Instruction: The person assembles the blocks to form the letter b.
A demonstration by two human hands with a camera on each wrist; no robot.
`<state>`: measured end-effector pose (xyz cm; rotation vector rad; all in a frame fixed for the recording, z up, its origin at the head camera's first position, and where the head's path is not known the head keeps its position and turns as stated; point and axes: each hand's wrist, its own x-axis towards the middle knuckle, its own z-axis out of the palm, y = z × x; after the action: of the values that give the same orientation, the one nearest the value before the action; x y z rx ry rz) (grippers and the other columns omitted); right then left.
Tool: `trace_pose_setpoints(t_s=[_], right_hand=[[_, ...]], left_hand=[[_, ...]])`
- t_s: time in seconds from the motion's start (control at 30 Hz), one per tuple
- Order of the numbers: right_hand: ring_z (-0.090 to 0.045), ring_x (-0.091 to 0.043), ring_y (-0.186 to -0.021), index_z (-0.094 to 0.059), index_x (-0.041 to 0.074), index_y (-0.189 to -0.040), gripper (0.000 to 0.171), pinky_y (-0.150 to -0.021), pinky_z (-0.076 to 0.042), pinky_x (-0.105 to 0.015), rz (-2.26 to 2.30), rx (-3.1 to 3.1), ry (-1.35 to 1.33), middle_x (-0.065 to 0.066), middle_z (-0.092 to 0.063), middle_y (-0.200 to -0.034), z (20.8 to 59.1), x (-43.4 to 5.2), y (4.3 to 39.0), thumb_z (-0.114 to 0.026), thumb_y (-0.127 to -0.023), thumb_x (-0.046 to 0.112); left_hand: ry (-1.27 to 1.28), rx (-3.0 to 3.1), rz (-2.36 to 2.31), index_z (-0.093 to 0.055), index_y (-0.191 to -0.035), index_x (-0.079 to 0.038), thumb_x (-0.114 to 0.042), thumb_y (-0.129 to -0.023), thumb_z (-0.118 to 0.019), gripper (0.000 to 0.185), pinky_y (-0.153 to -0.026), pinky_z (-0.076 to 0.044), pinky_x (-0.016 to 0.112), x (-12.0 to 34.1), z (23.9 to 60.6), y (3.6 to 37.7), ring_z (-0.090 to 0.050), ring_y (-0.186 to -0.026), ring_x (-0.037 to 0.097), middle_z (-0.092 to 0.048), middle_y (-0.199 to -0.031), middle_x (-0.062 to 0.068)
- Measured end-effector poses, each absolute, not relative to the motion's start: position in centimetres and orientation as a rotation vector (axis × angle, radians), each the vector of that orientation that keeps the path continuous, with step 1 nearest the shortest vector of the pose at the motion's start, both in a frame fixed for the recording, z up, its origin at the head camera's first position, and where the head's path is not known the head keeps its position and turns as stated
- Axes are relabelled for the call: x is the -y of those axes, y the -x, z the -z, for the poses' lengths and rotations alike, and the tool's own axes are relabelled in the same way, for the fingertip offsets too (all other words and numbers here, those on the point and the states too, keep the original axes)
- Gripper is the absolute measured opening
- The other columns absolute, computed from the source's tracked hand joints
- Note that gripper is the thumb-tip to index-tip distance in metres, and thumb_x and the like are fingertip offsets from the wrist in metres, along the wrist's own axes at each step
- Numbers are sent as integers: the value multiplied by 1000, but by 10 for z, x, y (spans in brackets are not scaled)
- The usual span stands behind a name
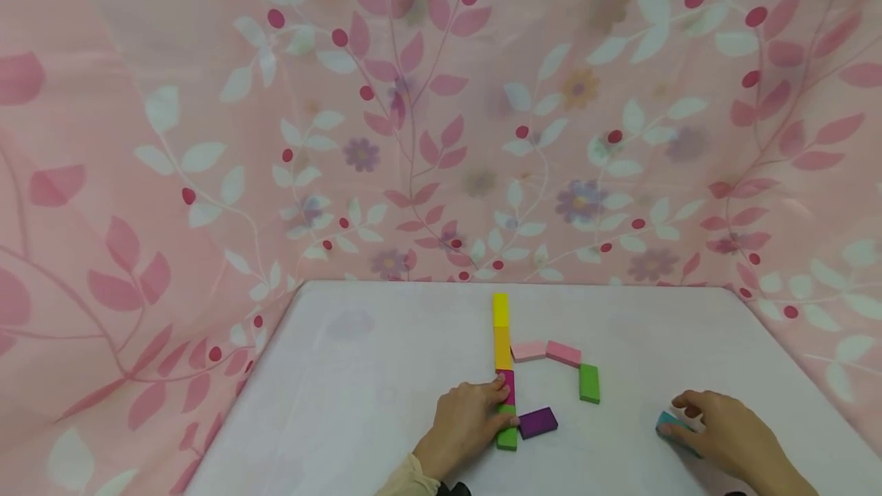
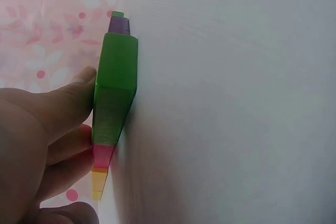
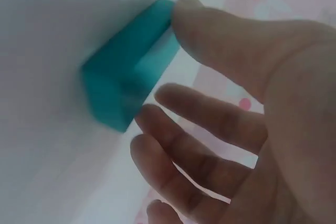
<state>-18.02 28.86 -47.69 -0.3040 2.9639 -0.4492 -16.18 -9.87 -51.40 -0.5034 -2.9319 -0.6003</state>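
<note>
A person sits at a white table point(image 1: 386, 373) draped all round with pink leaf-patterned curtain point(image 1: 207, 136). On the table, small flat rectangular blocks lie end to end in a line running from far to near: yellow block point(image 1: 500, 309), orange block point(image 1: 502, 347), magenta block point(image 1: 507, 385), then a near green block point(image 1: 507, 435).

The left hand point(image 1: 468, 423) rests against the near end of this line, straight fingers pressing the sides of the magenta and near green blocks, nothing gripped. The right hand point(image 1: 723, 431), well apart to the right, touches a teal block point(image 1: 671, 427) lying flat at the near right; the thumb is on its edge, the fingers loosely spread, not yet closed round it.

Two pale pink blocks point(image 1: 547, 350), a second green block point(image 1: 589, 383) and a purple block point(image 1: 537, 422) form a loose hook to the right of the line.

Risk, as a judgement: a sideways nudge from the left fingers could skew the line, since the blocks only abut. The teal block could slip from so light a touch.

The blocks look smooth, matte and hard-edged, possibly painted wood or plastic; the table looks plain and smooth.
</note>
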Motion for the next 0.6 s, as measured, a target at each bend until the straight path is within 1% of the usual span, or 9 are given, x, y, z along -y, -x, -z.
trace_pose_setpoints(t_s=[0.13, 0.23, 0.37, 0.43, 0.5, 0.6], right_hand=[[-63, -20, -85, -73, 11, -102, 47, -74, -53, -48, 504, -2913, 331, 3, -68, -92, 484, -295, 179, -79, -77, 50], [-62, -17, -87, -75, 15, -99, 37, -77, -54, -43, 502, -2963, 418, 8, -66, -90, 486, -294, 177, -83, -75, 43], [-55, -11, -87, -78, 19, -98, 33, -75, -51, -33, 452, -3023, 514, 12, -60, -89, 487, -285, 173, -86, -71, 36], [-51, -7, -85, -79, 21, -99, 33, -73, -49, -28, 461, -3001, 519, 13, -58, -88, 486, -277, 172, -86, -70, 33], [-48, -4, -83, -79, 22, -101, 33, -72, -48, -25, 473, -2975, 557, 13, -55, -89, 486, -269, 171, -87, -70, 30], [-47, -4, -83, -79, 23, -104, 34, -73, -49, -25, 507, -2928, 620, 13, -55, -91, 486, -255, 171, -87, -71, 26]], left_hand=[[511, 2927, 615, -71, -123, -28, -57, -81, -71, 50, -62, -51, 29, 100, 512, 162, -70, -102, 24, -66, -127, -12], [510, 2929, 625, -70, -123, -28, -58, -82, -71, 51, -64, -51, 30, 101, 513, 162, -69, -103, 23, -66, -127, -12], [510, 2934, 626, -70, -123, -28, -57, -82, -71, 51, -64, -51, 28, 100, 514, 162, -69, -103, 23, -66, -128, -12], [509, 2938, 630, -70, -124, -28, -57, -82, -71, 51, -64, -51, 28, 100, 514, 162, -69, -104, 23, -66, -128, -13], [509, 2942, 631, -70, -124, -28, -57, -81, -72, 51, -66, -52, 30, 100, 514, 162, -69, -105, 22, -66, -128, -13], [517, 2941, 631, -70, -123, -27, -56, -81, -72, 51, -67, -53, 31, 99, 512, 162, -69, -106, 22, -66, -128, -12]])
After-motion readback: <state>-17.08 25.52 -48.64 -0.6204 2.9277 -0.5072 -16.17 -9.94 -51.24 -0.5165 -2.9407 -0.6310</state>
